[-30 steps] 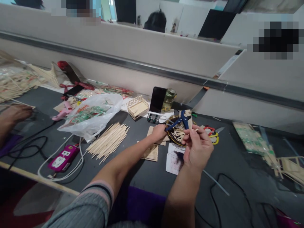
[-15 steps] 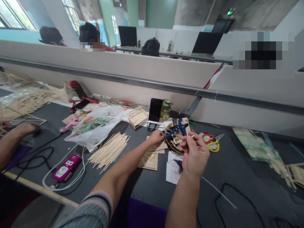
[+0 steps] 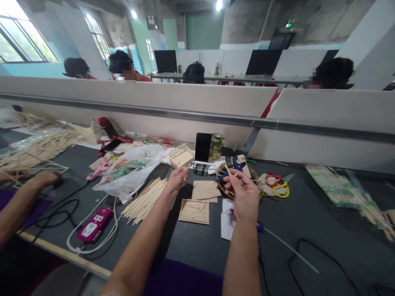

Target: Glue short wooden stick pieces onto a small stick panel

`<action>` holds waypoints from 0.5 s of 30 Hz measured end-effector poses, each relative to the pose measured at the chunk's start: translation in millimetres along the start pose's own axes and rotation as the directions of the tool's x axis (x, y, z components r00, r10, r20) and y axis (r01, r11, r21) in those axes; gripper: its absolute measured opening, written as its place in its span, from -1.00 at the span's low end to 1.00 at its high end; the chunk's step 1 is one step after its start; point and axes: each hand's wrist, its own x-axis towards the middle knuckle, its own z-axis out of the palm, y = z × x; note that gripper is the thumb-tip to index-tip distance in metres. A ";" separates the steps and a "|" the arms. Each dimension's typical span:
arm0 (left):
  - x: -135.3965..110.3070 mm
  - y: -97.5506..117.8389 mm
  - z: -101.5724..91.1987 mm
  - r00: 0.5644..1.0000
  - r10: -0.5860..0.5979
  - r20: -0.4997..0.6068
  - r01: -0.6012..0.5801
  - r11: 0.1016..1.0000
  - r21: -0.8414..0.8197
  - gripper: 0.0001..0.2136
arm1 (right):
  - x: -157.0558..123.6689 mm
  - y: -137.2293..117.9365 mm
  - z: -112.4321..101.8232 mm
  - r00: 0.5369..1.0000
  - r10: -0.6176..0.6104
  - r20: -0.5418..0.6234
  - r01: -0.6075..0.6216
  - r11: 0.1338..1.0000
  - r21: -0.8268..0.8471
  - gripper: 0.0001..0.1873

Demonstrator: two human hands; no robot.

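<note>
My right hand (image 3: pixel 246 195) is closed in a pinch on a short wooden stick (image 3: pixel 227 169), held above a round basket (image 3: pixel 261 195) of small wooden pieces. Blue-handled pliers (image 3: pixel 237 163) lie at the basket, just beyond those fingers. My left hand (image 3: pixel 178 179) is closed too, fingertips pressed together, over the table in front of a small wooden lattice tray (image 3: pixel 182 158). What it pinches, if anything, is too small to make out. Between my forearms lies a flat panel of wooden sticks (image 3: pixel 194 212), with loose sticks on it, below some brown sheets (image 3: pixel 205 190).
A pile of sticks (image 3: pixel 145 200) and a plastic bag (image 3: pixel 135 164) lie left, by a purple power strip (image 3: pixel 95 225). A phone (image 3: pixel 203 147) stands before a jar (image 3: pixel 216 146). Scissors (image 3: pixel 280 189) lie right. A co-worker's hand (image 3: pixel 46 179) is far left.
My left hand has moved left, away from the pliers and basket, uncovering the stick panel. My right hand has come slightly lower, still pinching. The camera view has tilted up a little.
</note>
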 end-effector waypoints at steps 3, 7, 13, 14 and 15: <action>-20.3 -1.8 -0.7 0.998 0.025 -0.059 -0.043 0.939 -0.342 -0.72 | -0.8 24.6 17.7 0.989 0.056 0.137 -0.034 0.987 -0.157 -0.72; -33.1 -16.4 6.4 0.991 -0.062 -0.120 -0.018 0.819 -0.574 -0.77 | -10.6 53.3 43.2 0.961 0.048 0.272 0.082 0.892 -0.444 -0.81; -38.5 -28.9 6.1 0.967 -0.213 -0.144 0.063 0.739 -0.671 -0.84 | -40.0 69.5 65.4 0.890 -0.005 0.455 0.391 0.521 -0.759 -0.80; -38.9 -29.3 5.4 0.962 -0.232 -0.144 0.073 0.726 -0.683 -0.84 | -44.5 70.3 66.6 0.881 0.006 0.472 0.420 0.447 -0.790 -0.79; -39.2 -29.7 4.8 0.956 -0.258 -0.142 0.088 0.711 -0.698 -0.83 | -48.4 70.5 67.0 0.871 0.015 0.491 0.450 0.378 -0.809 -0.78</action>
